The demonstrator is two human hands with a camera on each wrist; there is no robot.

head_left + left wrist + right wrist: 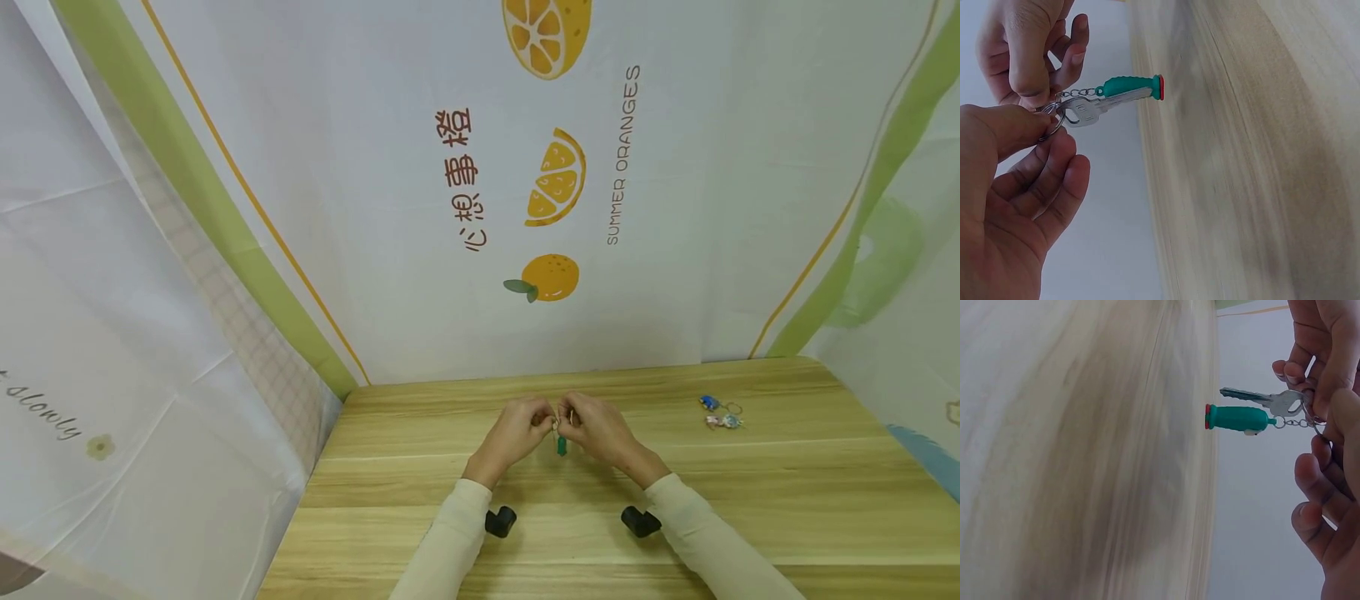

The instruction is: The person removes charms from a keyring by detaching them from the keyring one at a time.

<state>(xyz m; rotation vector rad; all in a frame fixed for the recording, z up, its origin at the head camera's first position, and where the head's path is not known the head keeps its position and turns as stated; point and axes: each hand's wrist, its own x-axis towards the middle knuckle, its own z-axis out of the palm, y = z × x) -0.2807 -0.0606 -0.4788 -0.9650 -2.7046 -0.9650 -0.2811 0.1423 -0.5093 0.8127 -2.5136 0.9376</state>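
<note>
Above the table, my left hand point(519, 430) and right hand point(597, 427) meet at a metal key ring point(1052, 120). Thumb and finger of the left hand pinch the ring from one side; the right hand pinches it from the other. A silver key point(1085, 111) hangs from the ring. Beside the key dangles a green bottle-shaped charm point(1239, 417) with a red base, joined by a short chain point(1297, 423). In the head view the charm point(562, 446) shows just below the fingertips. Fingers hide part of the ring, so its exact opening cannot be seen.
Toward the right of the wood-grain table point(420, 467) lie a blue charm point(708, 403) with a ring point(734, 408) and a pale, multicoloured charm point(724, 422). A white printed curtain point(390, 250) stands along the table's back edge.
</note>
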